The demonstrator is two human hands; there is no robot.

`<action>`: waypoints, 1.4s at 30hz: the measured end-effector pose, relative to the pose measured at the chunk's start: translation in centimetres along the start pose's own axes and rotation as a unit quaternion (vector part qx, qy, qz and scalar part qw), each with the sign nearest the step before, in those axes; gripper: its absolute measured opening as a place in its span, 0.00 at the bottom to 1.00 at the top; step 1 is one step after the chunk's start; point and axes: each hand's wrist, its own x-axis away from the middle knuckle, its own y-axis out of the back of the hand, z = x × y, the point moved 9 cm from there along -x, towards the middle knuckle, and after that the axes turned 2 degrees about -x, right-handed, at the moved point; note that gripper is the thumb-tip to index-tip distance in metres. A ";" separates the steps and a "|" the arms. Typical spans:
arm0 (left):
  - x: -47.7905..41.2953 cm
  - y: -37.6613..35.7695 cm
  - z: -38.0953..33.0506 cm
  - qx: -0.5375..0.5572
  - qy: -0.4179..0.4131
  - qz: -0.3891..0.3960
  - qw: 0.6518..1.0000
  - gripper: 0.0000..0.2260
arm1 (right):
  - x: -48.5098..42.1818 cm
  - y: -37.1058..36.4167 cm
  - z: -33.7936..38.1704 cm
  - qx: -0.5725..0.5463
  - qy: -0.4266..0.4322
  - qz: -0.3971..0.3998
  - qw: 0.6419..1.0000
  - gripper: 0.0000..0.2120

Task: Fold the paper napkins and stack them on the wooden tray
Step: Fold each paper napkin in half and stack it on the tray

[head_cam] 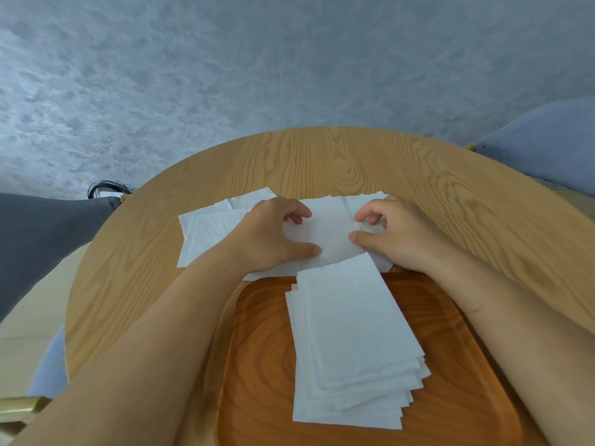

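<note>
Paper fills the middle of my feed: 1 white paper napkin [325, 233] lies on the round wooden table [322, 156], just beyond the far edge of the wooden tray [257, 349]. Both hands are on it. The left hand [273, 236] grips its left end, with curled fingers at the far edge and the thumb stretched flat along the near edge. The right hand [392, 233] pinches the right end the same way, with the forefinger bent over the top and the thumb pointing inward. The 2 thumbs nearly meet. The sheet looks thin, matte and faintly embossed, and it bows a little between the hands.

More loose napkins [206, 230] lie spread beneath it and off to the left, overlapping, with soft crease lines and slightly ragged edges.

On the tray sits the stack [351, 336] of folded napkins, long narrow rectangles piled unevenly. Their near corners fan out in steps, and the top one tilts so that its far end overhangs the tray's rim and touches the paper on the table. The tray is reddish-brown with bold ringed grain and rounded corners.

Off the table I can make out a grey cushion [38, 233] on the left and a blue seat [547, 146] on the right.
</note>
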 end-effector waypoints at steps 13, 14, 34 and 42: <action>0.0 0.0 -0.6 0.020 -0.009 -0.001 1.000 0.11 | -0.2 -0.6 0.0 -0.139 -0.019 0.021 0.990 0.09; 0.0 0.1 -0.8 0.028 -0.015 -0.008 0.999 0.10 | -0.2 -0.5 0.0 -0.156 -0.024 0.016 0.987 0.10; 0.7 3.7 0.2 0.274 0.060 -0.121 0.952 0.04 | 0.9 4.8 -0.5 -0.355 -0.057 -0.183 0.915 0.05; 1.0 2.3 -0.5 0.365 0.065 -0.066 0.926 0.05 | 0.7 2.9 3.4 -0.381 0.052 -0.029 0.923 0.11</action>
